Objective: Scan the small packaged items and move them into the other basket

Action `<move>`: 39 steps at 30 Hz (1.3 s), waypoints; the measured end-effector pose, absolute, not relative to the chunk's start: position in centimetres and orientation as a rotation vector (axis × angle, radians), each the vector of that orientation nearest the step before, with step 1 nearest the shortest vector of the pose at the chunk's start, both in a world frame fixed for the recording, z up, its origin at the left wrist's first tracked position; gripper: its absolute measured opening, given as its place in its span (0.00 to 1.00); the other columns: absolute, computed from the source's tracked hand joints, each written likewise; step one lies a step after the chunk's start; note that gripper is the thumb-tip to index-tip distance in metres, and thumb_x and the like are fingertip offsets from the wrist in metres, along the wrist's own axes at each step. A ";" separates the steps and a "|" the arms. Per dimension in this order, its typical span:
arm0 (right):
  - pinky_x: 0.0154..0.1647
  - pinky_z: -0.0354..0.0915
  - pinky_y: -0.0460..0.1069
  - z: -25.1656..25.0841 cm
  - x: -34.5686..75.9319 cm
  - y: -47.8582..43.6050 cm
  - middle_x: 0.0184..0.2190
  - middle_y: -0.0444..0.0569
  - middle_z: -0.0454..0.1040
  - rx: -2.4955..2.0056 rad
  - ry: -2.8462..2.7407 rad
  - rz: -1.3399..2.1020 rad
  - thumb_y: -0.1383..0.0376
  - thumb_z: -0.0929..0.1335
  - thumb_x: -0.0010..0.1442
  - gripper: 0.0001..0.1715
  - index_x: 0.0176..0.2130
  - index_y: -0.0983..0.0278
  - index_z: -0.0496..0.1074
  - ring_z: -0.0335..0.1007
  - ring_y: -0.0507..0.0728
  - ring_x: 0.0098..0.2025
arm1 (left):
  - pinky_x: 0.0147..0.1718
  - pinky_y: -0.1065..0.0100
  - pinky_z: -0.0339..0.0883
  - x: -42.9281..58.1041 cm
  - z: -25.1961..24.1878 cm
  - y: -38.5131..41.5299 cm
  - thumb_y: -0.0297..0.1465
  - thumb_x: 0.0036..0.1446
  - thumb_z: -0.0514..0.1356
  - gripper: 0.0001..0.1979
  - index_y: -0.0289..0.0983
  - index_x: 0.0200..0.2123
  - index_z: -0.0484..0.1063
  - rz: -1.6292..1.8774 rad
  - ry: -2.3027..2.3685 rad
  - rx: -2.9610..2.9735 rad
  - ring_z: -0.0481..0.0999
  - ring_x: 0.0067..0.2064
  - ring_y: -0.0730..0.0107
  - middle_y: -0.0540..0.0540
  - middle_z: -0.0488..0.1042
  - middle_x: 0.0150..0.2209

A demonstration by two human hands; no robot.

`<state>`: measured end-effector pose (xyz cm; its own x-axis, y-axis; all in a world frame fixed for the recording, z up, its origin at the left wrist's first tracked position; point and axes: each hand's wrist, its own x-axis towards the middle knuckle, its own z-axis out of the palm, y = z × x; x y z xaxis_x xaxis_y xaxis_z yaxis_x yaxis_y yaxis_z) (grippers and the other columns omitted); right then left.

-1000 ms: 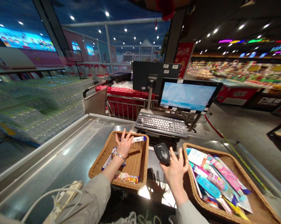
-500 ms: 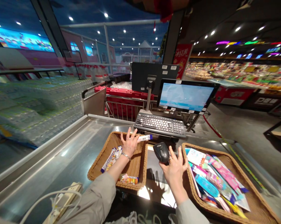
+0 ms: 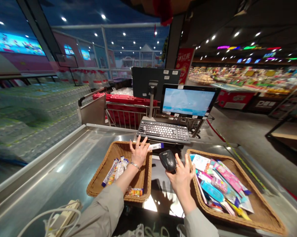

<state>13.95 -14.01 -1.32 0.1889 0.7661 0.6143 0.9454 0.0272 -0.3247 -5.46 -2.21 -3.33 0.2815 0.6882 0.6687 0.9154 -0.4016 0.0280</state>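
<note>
Head view: checkout counter with two wicker baskets.
Left hand: fingers fanned, pinching one end of the slim packet over the far edge of the left basket, just near the keyboard.
Right hand: closed around the scanner, between the baskets.
Packet handling: likely light, thin and glossy. Best pinched across its flat sides.
Right basket: holds coloured packets.

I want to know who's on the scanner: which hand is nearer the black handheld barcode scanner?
Right. The right hand touches the black handheld barcode scanner from its lower right; the left hand hovers apart to its left, over the brown wicker basket.
</note>
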 end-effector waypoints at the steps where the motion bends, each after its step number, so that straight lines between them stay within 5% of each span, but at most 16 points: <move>1: 0.61 0.41 0.71 -1.4 14.0 -14.1 0.56 0.49 0.71 -1.777 -1.618 -0.331 0.63 0.68 0.52 0.08 0.34 0.60 0.76 0.47 0.69 0.67 | 0.63 0.35 0.17 -5.3 -3.3 -2.2 0.37 0.64 0.55 0.15 0.49 0.52 0.73 -0.863 -1.449 -2.198 0.43 0.71 0.52 0.48 0.61 0.65; 39: 0.62 0.38 0.72 -1.3 14.6 -15.1 0.55 0.45 0.72 -1.758 -1.670 -0.291 0.67 0.68 0.52 0.08 0.34 0.58 0.76 0.46 0.68 0.68 | 0.63 0.37 0.19 -3.2 -2.9 -1.2 0.40 0.64 0.54 0.15 0.48 0.52 0.73 -0.873 -1.383 -2.235 0.48 0.70 0.51 0.47 0.61 0.65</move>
